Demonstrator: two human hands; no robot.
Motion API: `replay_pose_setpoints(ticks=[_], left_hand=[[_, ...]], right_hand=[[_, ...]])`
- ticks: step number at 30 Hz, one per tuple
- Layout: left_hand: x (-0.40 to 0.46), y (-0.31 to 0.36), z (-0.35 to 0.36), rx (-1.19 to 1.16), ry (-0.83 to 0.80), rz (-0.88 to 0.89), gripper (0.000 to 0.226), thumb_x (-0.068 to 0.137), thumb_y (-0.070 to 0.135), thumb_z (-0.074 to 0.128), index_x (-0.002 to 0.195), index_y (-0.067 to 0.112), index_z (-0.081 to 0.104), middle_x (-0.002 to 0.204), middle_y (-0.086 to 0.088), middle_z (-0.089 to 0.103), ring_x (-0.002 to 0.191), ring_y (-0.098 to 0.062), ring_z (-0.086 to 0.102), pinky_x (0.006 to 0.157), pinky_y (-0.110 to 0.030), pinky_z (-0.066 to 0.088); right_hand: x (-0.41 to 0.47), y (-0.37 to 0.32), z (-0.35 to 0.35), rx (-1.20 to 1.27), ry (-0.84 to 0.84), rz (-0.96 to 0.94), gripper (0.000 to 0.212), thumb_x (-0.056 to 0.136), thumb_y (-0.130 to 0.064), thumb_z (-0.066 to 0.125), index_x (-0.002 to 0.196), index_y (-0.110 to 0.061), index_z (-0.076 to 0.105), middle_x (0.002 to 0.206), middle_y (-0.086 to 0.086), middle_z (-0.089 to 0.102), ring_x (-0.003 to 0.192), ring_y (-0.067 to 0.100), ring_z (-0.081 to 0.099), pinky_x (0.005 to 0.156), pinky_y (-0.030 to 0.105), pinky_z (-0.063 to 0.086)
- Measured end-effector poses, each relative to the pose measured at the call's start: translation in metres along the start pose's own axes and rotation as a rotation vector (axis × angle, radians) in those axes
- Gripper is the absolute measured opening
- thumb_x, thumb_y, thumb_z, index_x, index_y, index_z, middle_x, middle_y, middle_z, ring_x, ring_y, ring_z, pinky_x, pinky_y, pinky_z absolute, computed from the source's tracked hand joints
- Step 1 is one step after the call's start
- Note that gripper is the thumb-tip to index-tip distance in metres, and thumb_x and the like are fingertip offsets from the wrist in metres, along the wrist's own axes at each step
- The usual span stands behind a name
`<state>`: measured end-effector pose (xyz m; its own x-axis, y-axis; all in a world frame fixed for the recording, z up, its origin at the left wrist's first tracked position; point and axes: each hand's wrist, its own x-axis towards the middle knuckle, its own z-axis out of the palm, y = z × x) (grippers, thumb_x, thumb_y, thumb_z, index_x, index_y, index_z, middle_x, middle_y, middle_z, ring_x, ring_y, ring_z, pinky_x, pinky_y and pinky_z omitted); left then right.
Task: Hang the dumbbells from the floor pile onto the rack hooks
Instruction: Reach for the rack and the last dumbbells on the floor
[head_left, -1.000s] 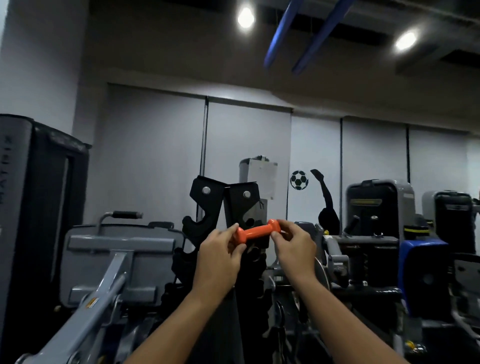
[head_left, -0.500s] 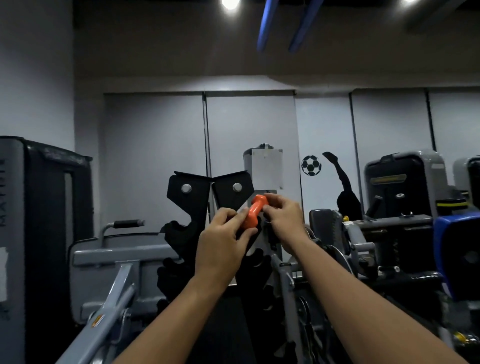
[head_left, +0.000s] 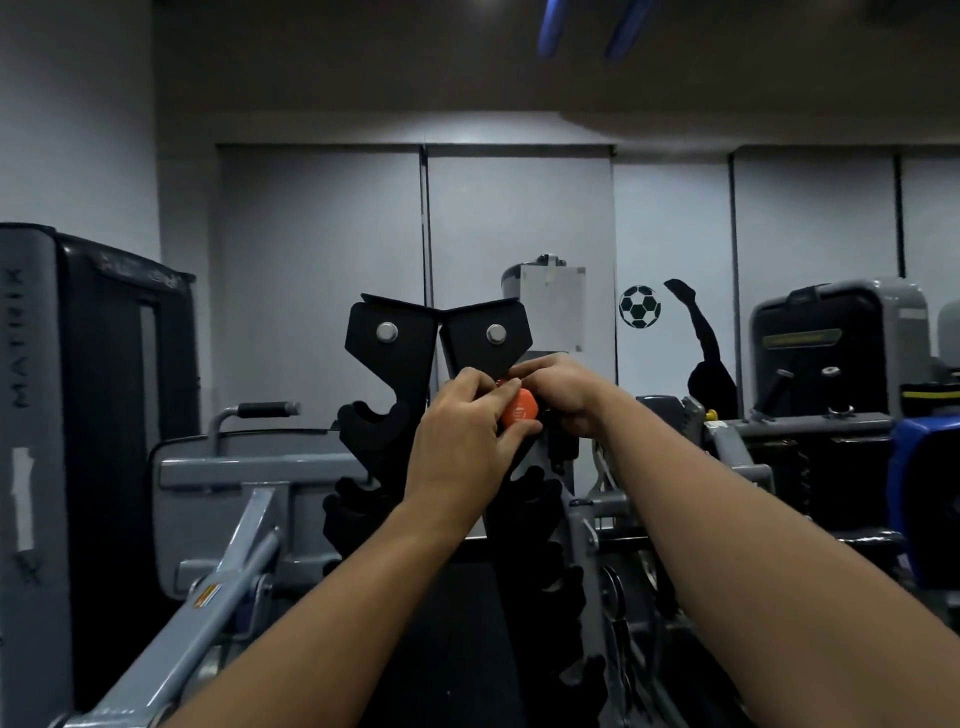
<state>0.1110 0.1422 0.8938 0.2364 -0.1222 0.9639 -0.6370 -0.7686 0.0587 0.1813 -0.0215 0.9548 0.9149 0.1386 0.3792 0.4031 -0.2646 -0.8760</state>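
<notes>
Dim gym, black rack (head_left: 395, 364); both hands (head_left: 470, 415) gripping orange dumbbell (head_left: 519, 413), seemingly at its right-side hook.

A tall grey and black weight machine (head_left: 62, 441) fills the left edge, with "MATRIX" lettered down its grey side panel and pale tape stuck lower on it. Near it, a grey machine frame (head_left: 223, 577) slants toward the lower left, topped by a curved bar with a black handle grip (head_left: 267, 409). On the far wall of pale panels (head_left: 322, 270) sit a football sticker (head_left: 639, 306) and, just right of it, a black silhouette decal (head_left: 704, 343). A grey and black machine housing (head_left: 836, 343) stands far right, a blue pad (head_left: 922, 488) nearer the right edge. Two blue beams (head_left: 587, 26) cross the dark ceiling.
</notes>
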Motion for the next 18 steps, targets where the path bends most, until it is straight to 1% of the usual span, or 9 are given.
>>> replay_pose_setpoints(ticks=[2, 4, 5, 8, 10, 12, 15, 18], left_hand=[[-0.002, 0.001, -0.001, 0.002, -0.003, -0.004, 0.057, 0.085, 0.048, 0.079, 0.135, 0.023, 0.068, 0.104, 0.008, 0.055, 0.097, -0.013, 0.055, 0.088, -0.035, 0.055], [-0.004, 0.002, -0.004, 0.001, -0.011, -0.006, 0.058, 0.086, 0.044, 0.079, 0.138, 0.022, 0.066, 0.106, 0.008, 0.056, 0.099, -0.013, 0.055, 0.091, -0.033, 0.054], [-0.005, 0.003, -0.005, -0.001, -0.019, -0.005, 0.058, 0.087, 0.043, 0.079, 0.139, 0.021, 0.065, 0.107, 0.007, 0.057, 0.101, -0.013, 0.055, 0.093, -0.033, 0.053], [-0.005, 0.004, -0.008, -0.006, -0.04, -0.005, 0.056, 0.088, 0.039, 0.079, 0.139, 0.019, 0.064, 0.11, 0.006, 0.062, 0.103, -0.014, 0.057, 0.095, -0.035, 0.053], [-0.002, 0.005, -0.01, -0.008, -0.052, 0.0, 0.054, 0.089, 0.037, 0.078, 0.138, 0.019, 0.065, 0.112, 0.005, 0.064, 0.104, -0.014, 0.059, 0.094, -0.036, 0.054], [0.001, 0.006, -0.011, -0.01, -0.043, -0.002, 0.052, 0.09, 0.036, 0.077, 0.138, 0.018, 0.065, 0.112, 0.004, 0.066, 0.103, -0.014, 0.06, 0.093, -0.033, 0.054], [0.003, 0.007, -0.01, 0.017, -0.042, 0.01, 0.05, 0.091, 0.036, 0.076, 0.136, 0.019, 0.066, 0.111, 0.003, 0.066, 0.102, -0.014, 0.058, 0.091, -0.032, 0.054], [0.005, 0.008, -0.007, 0.048, -0.05, 0.039, 0.049, 0.092, 0.036, 0.074, 0.137, 0.019, 0.066, 0.112, 0.003, 0.064, 0.103, -0.016, 0.057, 0.089, -0.033, 0.054]], right_hand=[[-0.004, -0.002, -0.001, 0.008, -0.023, 0.01, 0.032, 0.096, 0.003, 0.054, 0.097, -0.016, 0.08, 0.108, 0.02, 0.077, 0.089, 0.027, 0.07, 0.089, 0.048, 0.057], [-0.01, -0.002, -0.002, 0.027, -0.049, 0.018, 0.032, 0.097, 0.001, 0.055, 0.097, -0.019, 0.079, 0.111, 0.02, 0.077, 0.092, 0.027, 0.071, 0.097, 0.05, 0.057], [-0.013, -0.001, -0.003, 0.022, -0.057, 0.02, 0.031, 0.098, 0.0, 0.055, 0.099, -0.02, 0.079, 0.112, 0.02, 0.077, 0.092, 0.027, 0.071, 0.096, 0.049, 0.058], [-0.019, 0.0, -0.004, 0.0, -0.049, 0.026, 0.027, 0.099, -0.005, 0.057, 0.109, -0.017, 0.079, 0.112, 0.02, 0.076, 0.087, 0.024, 0.07, 0.083, 0.04, 0.058], [-0.02, -0.001, -0.005, 0.033, -0.024, 0.026, 0.025, 0.1, -0.007, 0.058, 0.11, -0.018, 0.078, 0.111, 0.018, 0.077, 0.086, 0.022, 0.069, 0.08, 0.037, 0.057], [-0.018, -0.003, -0.004, 0.083, -0.013, 0.025, 0.026, 0.098, -0.006, 0.057, 0.108, -0.017, 0.079, 0.107, 0.016, 0.078, 0.083, 0.021, 0.069, 0.078, 0.037, 0.056], [-0.016, -0.004, 0.0, 0.114, 0.03, 0.022, 0.028, 0.097, -0.004, 0.055, 0.102, -0.014, 0.081, 0.094, 0.011, 0.077, 0.078, 0.02, 0.067, 0.069, 0.034, 0.053], [-0.012, 0.0, 0.004, 0.149, 0.036, 0.005, 0.028, 0.097, -0.004, 0.055, 0.095, -0.01, 0.082, 0.087, 0.011, 0.075, 0.078, 0.022, 0.065, 0.072, 0.036, 0.052]])
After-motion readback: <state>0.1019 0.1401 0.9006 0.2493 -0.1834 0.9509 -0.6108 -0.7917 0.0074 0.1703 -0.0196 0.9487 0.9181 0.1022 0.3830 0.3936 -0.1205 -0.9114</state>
